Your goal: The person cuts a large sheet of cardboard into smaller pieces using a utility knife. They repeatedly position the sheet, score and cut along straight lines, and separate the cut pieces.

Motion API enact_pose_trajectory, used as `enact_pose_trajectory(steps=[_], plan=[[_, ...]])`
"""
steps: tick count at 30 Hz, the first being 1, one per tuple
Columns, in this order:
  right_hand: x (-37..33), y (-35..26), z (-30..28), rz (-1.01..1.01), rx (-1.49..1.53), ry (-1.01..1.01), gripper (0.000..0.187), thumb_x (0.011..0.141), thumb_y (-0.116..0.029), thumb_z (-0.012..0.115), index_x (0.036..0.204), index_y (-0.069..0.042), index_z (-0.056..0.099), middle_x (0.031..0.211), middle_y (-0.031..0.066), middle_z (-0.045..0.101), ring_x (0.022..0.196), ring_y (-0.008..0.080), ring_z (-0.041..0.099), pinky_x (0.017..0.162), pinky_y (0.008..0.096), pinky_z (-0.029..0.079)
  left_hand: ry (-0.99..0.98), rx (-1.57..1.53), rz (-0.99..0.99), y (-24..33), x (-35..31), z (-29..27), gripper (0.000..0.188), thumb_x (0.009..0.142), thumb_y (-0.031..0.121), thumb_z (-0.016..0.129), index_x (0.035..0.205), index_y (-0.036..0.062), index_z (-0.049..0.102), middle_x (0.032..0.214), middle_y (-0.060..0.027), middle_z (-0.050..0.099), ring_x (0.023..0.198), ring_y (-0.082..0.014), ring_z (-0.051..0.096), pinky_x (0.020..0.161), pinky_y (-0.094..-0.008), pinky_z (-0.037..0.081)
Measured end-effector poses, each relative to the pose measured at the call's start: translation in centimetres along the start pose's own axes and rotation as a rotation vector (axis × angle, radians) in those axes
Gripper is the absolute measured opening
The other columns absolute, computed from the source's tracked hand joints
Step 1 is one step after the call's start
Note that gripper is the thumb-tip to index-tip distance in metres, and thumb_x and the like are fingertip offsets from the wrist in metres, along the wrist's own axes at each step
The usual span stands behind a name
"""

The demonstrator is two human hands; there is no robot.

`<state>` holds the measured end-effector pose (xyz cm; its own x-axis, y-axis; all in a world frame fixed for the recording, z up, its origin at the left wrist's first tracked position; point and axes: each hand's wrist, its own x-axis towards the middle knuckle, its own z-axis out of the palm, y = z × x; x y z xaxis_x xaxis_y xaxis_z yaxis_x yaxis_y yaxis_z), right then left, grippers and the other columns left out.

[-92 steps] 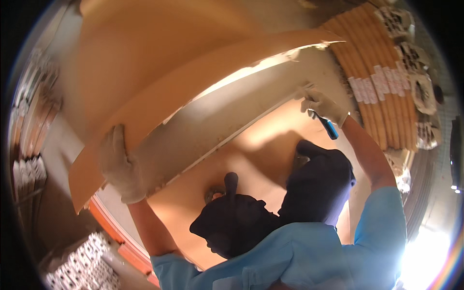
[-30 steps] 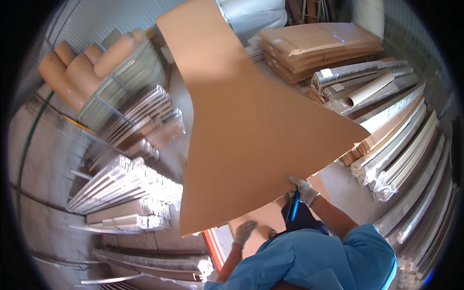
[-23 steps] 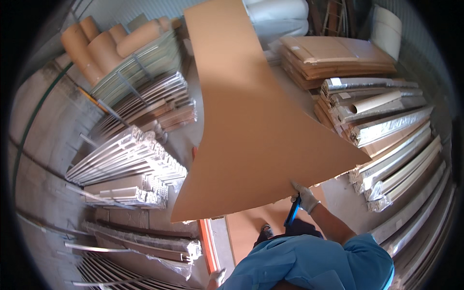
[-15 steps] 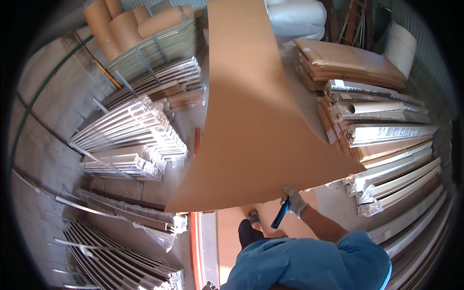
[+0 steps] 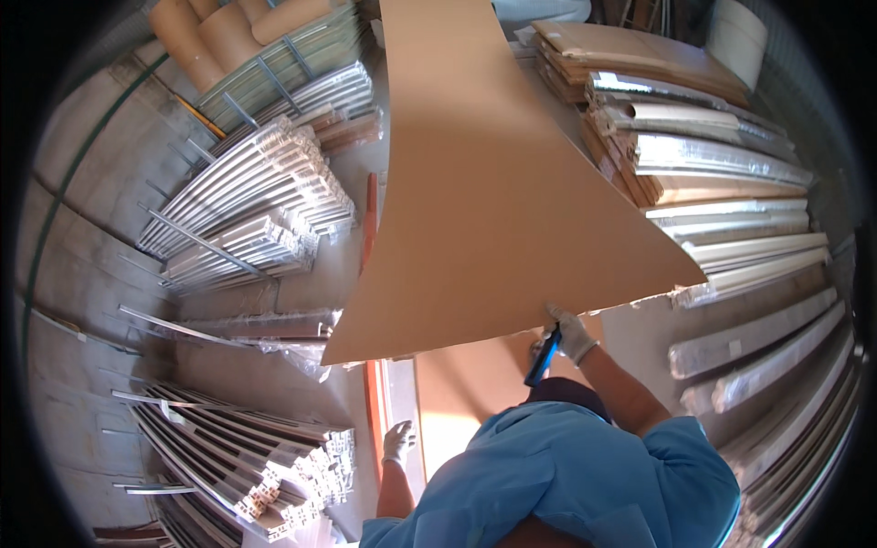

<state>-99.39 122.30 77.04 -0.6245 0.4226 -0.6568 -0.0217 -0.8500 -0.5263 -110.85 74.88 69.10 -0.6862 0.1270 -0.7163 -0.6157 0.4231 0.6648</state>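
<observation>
A large brown cardboard sheet (image 5: 512, 219) stretches away from me, its ragged near edge raised above the floor. At that edge, right of its middle, my right hand (image 5: 574, 334) in a pale work glove is closed, fingertips over the sheet. The same hand holds a slim blue-and-black tool (image 5: 544, 358), handle-like and pointing down; no blade can be made out. My left hand (image 5: 399, 443), also gloved, hangs low on the left with its fingers apart. It holds nothing and is apart from the sheet, nearest to a red-orange strip (image 5: 374, 402) along the floor.
More brown sheet (image 5: 475, 379) lies on the floor below the raised edge. Stacks of metal profiles (image 5: 265, 173) and wrapped bars (image 5: 301, 475) line the left side. Wrapped profiles (image 5: 722, 155) and flat cardboard packs (image 5: 639, 57) are stacked on the right. Brown rolls (image 5: 233, 41) stand far left.
My left hand has come up into view from the lower edge. My right hand still grips sheet and tool. The surroundings have shifted upward in view, and my body leans further forward.
</observation>
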Motion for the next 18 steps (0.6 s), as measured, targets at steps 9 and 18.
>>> enact_pose_trajectory(steps=[9, 18], plan=[[-14.0, 10.2, -5.3, -0.055, 0.042, -0.029, 0.016, 0.086, -0.026, 0.065, 0.083, -0.014, 0.054, 0.051, -0.0032, 0.043, 0.043, 0.0091, 0.045, 0.042, 0.0247, 0.043, 0.302, -0.387, -0.304, -25.7, -18.1, -12.2, 0.031, 0.084, 0.031, 0.064, 0.102, 0.0063, 0.059, 0.079, -0.0068, 0.058, 0.055, -0.0184, 0.052, 0.048, -0.0347, 0.045], [-22.7, 18.7, -13.4, -0.015, -0.058, -0.142, 0.025, 0.085, -0.025, 0.065, 0.069, -0.017, 0.048, 0.048, -0.0017, 0.039, 0.042, 0.0128, 0.044, 0.041, 0.0272, 0.039, 0.387, -0.46, -0.709, -54.4, -42.1, -7.6, 0.033, 0.088, 0.025, 0.053, 0.11, 0.0008, 0.054, 0.096, -0.0112, 0.058, 0.062, -0.0214, 0.051, 0.054, -0.0361, 0.047]])
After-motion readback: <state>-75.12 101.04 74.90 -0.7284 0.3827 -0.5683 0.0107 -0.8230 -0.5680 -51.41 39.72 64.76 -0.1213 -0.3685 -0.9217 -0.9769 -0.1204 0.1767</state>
